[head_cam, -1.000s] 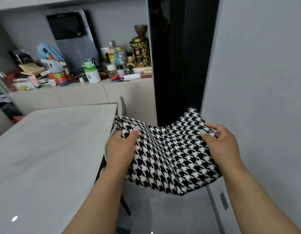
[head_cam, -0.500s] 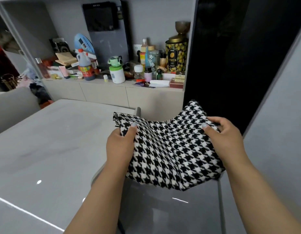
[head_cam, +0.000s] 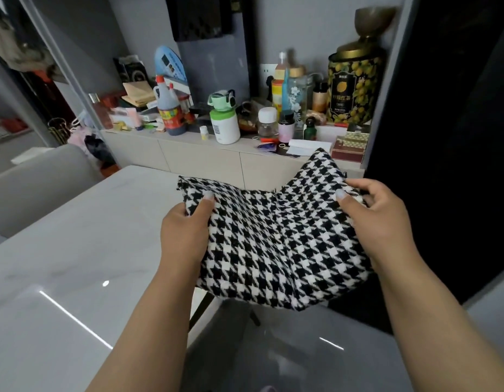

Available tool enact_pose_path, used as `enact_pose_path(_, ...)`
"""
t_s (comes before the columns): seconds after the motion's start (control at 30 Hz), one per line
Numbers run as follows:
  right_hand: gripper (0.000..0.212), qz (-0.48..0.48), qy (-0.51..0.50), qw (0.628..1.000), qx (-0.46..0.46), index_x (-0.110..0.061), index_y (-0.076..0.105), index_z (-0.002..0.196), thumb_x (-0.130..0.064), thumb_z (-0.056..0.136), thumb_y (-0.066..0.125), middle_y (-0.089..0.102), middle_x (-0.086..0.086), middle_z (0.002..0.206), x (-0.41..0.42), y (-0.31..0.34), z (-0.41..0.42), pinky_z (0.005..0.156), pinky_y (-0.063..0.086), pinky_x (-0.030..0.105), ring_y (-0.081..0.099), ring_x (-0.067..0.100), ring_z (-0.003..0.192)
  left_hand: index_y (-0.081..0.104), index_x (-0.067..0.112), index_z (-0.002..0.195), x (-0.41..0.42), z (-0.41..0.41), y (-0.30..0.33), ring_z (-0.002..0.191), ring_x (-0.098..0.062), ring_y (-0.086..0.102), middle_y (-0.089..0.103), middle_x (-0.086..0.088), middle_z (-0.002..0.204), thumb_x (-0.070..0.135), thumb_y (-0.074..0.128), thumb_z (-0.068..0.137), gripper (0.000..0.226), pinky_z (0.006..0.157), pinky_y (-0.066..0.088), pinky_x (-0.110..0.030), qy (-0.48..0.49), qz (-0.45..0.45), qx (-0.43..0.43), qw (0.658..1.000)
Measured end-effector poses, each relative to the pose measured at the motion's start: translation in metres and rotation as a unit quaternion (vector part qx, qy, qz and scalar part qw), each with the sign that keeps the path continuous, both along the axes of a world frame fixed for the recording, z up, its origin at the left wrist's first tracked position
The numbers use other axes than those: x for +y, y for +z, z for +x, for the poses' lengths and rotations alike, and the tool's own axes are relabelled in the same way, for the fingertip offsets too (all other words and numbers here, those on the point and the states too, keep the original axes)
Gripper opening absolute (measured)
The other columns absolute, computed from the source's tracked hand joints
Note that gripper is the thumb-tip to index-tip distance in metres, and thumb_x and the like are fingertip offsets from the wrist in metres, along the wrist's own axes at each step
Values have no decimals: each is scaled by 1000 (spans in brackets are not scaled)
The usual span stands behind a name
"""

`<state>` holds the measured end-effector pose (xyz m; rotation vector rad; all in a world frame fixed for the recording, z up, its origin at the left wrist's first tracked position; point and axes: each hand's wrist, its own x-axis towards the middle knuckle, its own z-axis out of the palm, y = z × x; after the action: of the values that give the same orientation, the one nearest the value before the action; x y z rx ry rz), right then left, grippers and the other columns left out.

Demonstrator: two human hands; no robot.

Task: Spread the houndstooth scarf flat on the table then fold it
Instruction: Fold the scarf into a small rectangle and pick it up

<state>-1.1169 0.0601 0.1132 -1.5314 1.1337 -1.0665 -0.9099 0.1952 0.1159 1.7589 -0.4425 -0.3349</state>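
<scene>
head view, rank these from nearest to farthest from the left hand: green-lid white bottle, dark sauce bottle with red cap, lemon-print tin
From the left hand:
1. green-lid white bottle, on the counter almost straight beyond the hand.
2. dark sauce bottle, farther back, toward the left.
3. lemon-print tin, far right end of the counter.

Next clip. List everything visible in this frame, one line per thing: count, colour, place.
houndstooth scarf: one, black and white, held in the air at the table's right edge.
table: one, pale grey, glossy, left.
chair: one, grey, far left.
sideboard: one, beige, behind the table, cluttered.
sauce bottle: one, dark, red cap, on sideboard.
white bottle: one, green lid, on sideboard.
lemon-print tin: one, black and gold, on sideboard, right.
left hand: gripping the scarf's left side.
right hand: gripping its right side.
</scene>
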Motion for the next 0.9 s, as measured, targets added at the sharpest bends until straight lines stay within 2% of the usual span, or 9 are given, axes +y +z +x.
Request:
enact_pose_path(0.13, 23, -9, 10, 1000, -8, -35, 63, 108, -30, 86, 67, 64, 0, 122, -33, 10, 55, 96, 51, 43, 61, 17, 113, 66, 1, 91, -29, 54, 3, 78, -28, 73, 75, -10, 83, 56, 64, 79, 56, 78, 58, -53, 10, 2, 7, 1000)
enact_pose_path(0.23, 20, -11, 18, 1000, -6, -36, 63, 106, -31, 88, 66, 63, 4, 123, -54, 17, 98, 98, 49, 41, 60, 16, 113, 69, 6, 87, -49, 95, 9, 77, -24, 73, 76, -6, 82, 50, 65, 84, 44, 79, 59, -47, 11, -1, 16, 1000)
enact_pose_path(0.4, 18, -9, 34, 999, 10, -40, 60, 107, -36, 90, 60, 66, -7, 112, -82, 18, 160, 93, 51, 44, 63, 17, 107, 71, 10, 87, -75, 161, 14, 79, -24, 73, 76, -5, 83, 48, 65, 84, 39, 80, 59, -43, 17, 3, 21, 1000)
enact_pose_path(0.6, 22, 1, 82, 994, 72, -44, 54, 110, -27, 97, 49, 64, -6, 93, -106, 0, 219, 79, 52, 41, 64, 28, 88, 63, 13, 79, -102, 229, 12, 83, -32, 70, 72, -11, 84, 30, 60, 85, 18, 78, 54, -43, 8, 62, -1, 998)
enact_pose_path(0.67, 25, 14, 118, 986, 114, -41, 59, 108, -22, 100, 44, 61, -11, 86, -111, -10, 232, 62, 49, 38, 61, 17, 66, 62, 7, 81, -109, 246, 2, 79, -33, 68, 70, -14, 81, 33, 60, 80, 26, 76, 53, -48, -17, 96, -22, 995)
enact_pose_path(0.7, 27, 20, 136, 982, 133, -40, 61, 103, -21, 100, 43, 61, -10, 87, -115, -17, 238, 52, 43, 35, 53, 14, 52, 61, 2, 85, -112, 254, -4, 77, -33, 67, 68, -18, 81, 36, 60, 76, 35, 78, 52, -53, -27, 112, -30, 993)
enact_pose_path(0.73, 29, 28, 152, 977, 148, -38, 64, 100, -19, 101, 42, 64, -7, 95, -118, -24, 244, 49, 40, 33, 50, 15, 48, 60, -3, 90, -116, 263, -12, 78, -36, 67, 68, -22, 84, 38, 60, 73, 45, 81, 51, -57, -31, 133, -36, 990)
enact_pose_path(0.83, 28, 43, 189, 962, 192, -32, 68, 104, -18, 100, 44, 67, 3, 113, -129, -43, 259, 68, 52, 40, 64, 36, 83, 62, 1, 103, -125, 288, -36, 87, -42, 67, 70, -25, 95, 38, 62, 78, 44, 87, 52, -58, -44, 190, -46, 980)
enact_pose_path(0.9, 28, 57, 213, 951, 215, -34, 69, 105, -18, 99, 47, 69, 7, 109, -138, -58, 268, 60, 47, 33, 63, 33, 70, 60, 9, 116, -133, 304, -50, 91, -37, 67, 70, -18, 105, 42, 63, 83, 47, 90, 52, -52, -48, 229, -55, 971)
